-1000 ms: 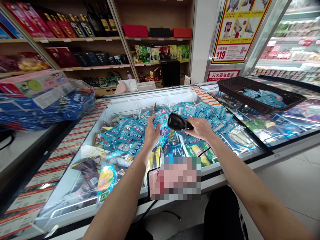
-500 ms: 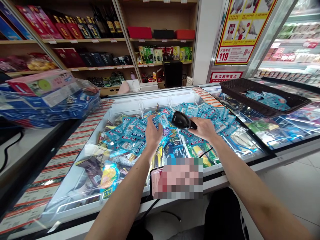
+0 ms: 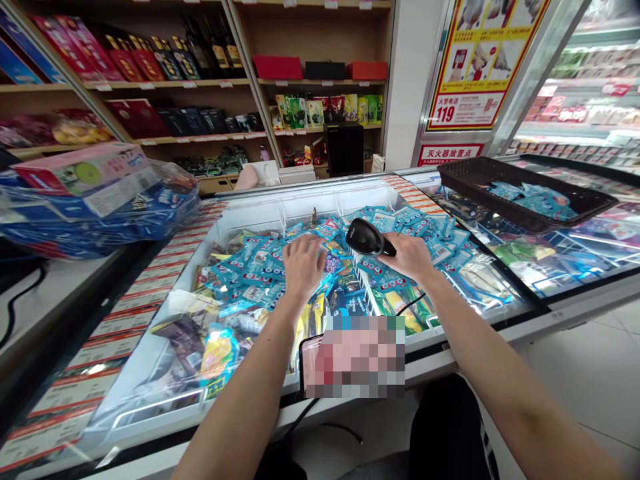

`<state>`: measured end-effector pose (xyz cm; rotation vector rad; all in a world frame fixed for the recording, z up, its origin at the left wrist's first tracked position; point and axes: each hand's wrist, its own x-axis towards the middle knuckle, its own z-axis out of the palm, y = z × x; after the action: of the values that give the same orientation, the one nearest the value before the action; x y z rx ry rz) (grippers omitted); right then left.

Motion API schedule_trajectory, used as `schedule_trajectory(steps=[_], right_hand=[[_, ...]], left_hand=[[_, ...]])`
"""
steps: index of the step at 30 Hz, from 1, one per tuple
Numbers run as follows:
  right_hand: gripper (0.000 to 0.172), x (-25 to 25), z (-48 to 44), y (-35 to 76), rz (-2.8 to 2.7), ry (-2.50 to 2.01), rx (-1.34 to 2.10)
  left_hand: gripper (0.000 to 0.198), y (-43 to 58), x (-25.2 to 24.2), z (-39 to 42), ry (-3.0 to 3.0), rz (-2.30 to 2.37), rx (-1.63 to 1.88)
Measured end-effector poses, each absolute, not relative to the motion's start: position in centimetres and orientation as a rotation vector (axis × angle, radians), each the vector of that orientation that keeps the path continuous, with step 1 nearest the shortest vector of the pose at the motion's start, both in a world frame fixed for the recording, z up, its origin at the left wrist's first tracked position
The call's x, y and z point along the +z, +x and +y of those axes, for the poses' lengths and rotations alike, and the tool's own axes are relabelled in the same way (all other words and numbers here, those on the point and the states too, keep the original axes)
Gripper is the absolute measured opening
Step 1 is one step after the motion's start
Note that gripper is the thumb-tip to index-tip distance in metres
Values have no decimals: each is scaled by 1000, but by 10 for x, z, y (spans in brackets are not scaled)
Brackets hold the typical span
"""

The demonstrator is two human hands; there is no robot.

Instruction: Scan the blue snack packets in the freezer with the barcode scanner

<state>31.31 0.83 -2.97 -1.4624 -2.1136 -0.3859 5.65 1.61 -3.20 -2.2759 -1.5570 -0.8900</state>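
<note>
My right hand (image 3: 411, 256) is wrapped round the handle of a black barcode scanner (image 3: 367, 237), its head pointing left and its cable trailing down. My left hand (image 3: 303, 268) is palm down with the fingers apart, over a pile of small blue packets (image 3: 260, 260). Whether its fingertips touch them I cannot tell. More blue packets (image 3: 440, 230) lie spread to the right, beyond my right hand. The packets rest on the glass top of a chest freezer (image 3: 135, 373), with colourful frozen goods visible inside. Between my forearms sits a phone (image 3: 311, 367), its screen partly blurred.
A dark brown basket (image 3: 530, 207) holding blue packets stands on the freezer at right. Plastic-wrapped boxes (image 3: 95, 200) are stacked at left. Shelves of goods (image 3: 200, 83) line the back wall, beside a red and yellow sign (image 3: 487, 67).
My left hand has shifted slightly left, turned palm down and spread its fingers. The packet near its fingers before is no longer distinct. My right hand and the scanner have hardly moved.
</note>
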Motion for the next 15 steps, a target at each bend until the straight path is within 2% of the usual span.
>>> schedule_trajectory(steps=[4,11,15], right_hand=[[36,-29,8,315,-2067,-1501,-391],[35,-29,7,325,-1991,-1565,-460],[36,-23,3,328,-2027,-1570,-530]], left_hand=[[28,60,-37,21,-2455,-1396,-721],[30,53,-42,23,-2162,-1590,-803],[32,57,-38,21,-2189,-1580,-851]])
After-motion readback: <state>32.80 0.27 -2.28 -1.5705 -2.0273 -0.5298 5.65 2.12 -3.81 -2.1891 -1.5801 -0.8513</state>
